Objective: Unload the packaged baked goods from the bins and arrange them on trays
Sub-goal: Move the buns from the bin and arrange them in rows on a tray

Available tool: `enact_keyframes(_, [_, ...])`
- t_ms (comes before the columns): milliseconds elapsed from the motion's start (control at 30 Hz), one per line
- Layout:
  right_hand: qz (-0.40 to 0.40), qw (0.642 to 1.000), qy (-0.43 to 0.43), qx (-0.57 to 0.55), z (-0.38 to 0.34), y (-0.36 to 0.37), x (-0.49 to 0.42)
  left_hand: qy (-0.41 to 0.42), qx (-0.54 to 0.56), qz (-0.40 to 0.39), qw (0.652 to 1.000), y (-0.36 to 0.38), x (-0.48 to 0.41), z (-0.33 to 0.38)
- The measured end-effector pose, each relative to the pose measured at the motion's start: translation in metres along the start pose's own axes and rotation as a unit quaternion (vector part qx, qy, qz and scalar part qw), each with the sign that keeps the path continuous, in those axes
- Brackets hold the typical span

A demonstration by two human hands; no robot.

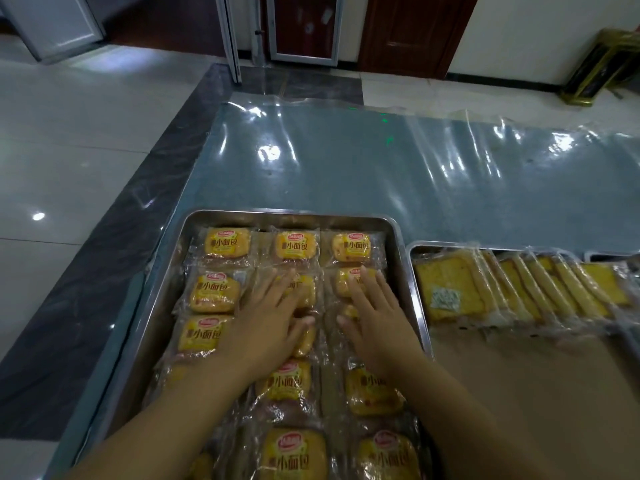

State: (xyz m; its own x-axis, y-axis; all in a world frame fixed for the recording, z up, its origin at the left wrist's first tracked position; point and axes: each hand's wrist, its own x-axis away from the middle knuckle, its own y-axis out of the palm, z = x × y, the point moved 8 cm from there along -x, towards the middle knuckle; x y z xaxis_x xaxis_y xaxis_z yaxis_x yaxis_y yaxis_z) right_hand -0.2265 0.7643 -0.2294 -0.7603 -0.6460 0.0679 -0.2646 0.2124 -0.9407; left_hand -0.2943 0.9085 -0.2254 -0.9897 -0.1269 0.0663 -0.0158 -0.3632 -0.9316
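While both lie flat with fingers straight, gripping nothing, the left hand presses the centre column of bread packets and the right hand the right column. The packets sit directly beneath, filling the near tray three across. Alongside on the desk, a second tray holds overlapping cake slices.

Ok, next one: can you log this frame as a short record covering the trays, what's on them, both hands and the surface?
tray one: near tray, metal, filled with bread packets in three columns
tray two: second tray to its right, holding overlapping cake slice packets
left: left hand flat, fingers straight, on the middle column
right: right hand flat, fingers straight, on the right column
surface: clear plastic sheet beyond the trays
other: brown cardboard at lower right
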Motion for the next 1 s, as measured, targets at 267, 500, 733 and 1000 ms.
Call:
enact_keyframes(267, [-0.099,0.994,0.009,0.048,0.004,0.029,0.025,-0.058,-0.04,-0.108,0.992,0.036,0.013,0.0])
enact_keyframes(500, [-0.108,0.991,0.035,0.066,0.006,0.03,0.018,-0.077,-0.057,-0.104,0.99,0.041,0.0,-0.001])
enact_keyframes(733, [-0.095,0.994,0.032,0.043,0.002,0.02,0.016,-0.053,-0.032,-0.074,0.995,0.028,0.003,0.006])
enact_keyframes(1000, [0.071,0.996,-0.012,-0.058,-0.018,-0.016,0.074,-0.028,0.027,0.062,0.997,-0.009,0.057,0.027])
